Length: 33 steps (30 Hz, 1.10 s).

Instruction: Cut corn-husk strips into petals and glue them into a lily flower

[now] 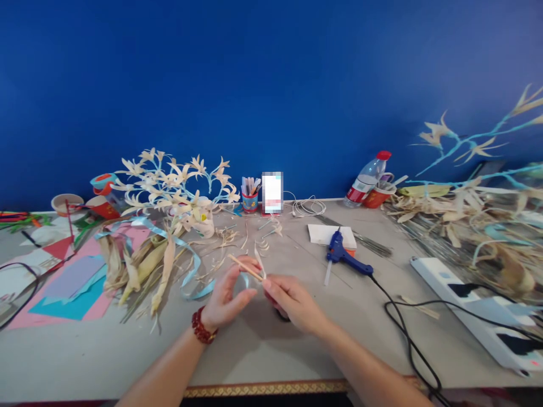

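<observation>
In the middle of the table, my right hand (292, 299) is closed in a pinch on the lower end of a thin wooden stick (246, 268). A narrow pale husk strip (259, 261) rises from the same pinch, forming a V with the stick. My left hand (229, 297) is just left of it, thumb and fingers apart, with its fingertips behind the stick. A bit of light blue ribbon shows by the left fingers. Something dark, partly hidden, shows under my right hand.
Right of my hands lies a blue glue gun (348, 257), its black cord running to a power strip (462, 316). Husk flowers (182, 186), corn husks (144, 265) and coloured paper (72, 294) lie left. A bottle (367, 178) and a pile of dry stalks (466, 220) stand right.
</observation>
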### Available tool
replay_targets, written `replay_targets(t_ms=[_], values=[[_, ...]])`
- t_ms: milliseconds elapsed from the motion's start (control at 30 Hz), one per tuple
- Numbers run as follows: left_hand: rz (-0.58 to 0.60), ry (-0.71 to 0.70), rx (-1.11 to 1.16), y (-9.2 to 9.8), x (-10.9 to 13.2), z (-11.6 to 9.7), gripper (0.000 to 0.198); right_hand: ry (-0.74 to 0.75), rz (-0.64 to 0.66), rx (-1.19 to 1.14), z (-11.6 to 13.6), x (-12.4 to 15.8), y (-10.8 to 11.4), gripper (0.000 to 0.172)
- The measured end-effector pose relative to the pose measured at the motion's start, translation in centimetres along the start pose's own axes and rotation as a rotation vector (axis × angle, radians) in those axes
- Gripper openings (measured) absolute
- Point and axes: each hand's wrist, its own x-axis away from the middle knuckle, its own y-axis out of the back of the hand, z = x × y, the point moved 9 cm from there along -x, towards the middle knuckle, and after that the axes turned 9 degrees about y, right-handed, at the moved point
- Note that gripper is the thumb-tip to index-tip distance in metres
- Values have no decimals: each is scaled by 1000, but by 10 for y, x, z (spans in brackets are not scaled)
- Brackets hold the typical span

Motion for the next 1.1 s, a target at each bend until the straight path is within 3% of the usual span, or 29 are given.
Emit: replay_targets(t_ms=[100, 167, 467, 600, 667, 800, 900, 1100], values=[[-29, -37, -86, -4, 0, -9, 11, 84, -21, 191, 8, 0, 1, 48], [-45, -46, -98, -4, -1, -11, 10, 75, -15, 180, 6, 0, 0, 47], [-51, -49, -111, 6, -3, -3, 10, -175, 29, -467, -15, 4, -11, 48], [-21, -62, -126, 6, -5, -5, 11, -287, 119, -688, -18, 9, -22, 47], [-18, -76, -139, 7, -5, -8, 11, -276, 101, -644, -18, 8, -19, 47], [-40, -106, -188, 4, -5, -17, 26, -142, -31, -306, -12, 4, -4, 50], [-81, -107, -258, 1, -4, -18, 19, -83, -37, -135, -8, 3, -2, 52], [-109, -53, -279, 4, -2, -11, 12, -147, 16, -217, -13, 4, -5, 52]])
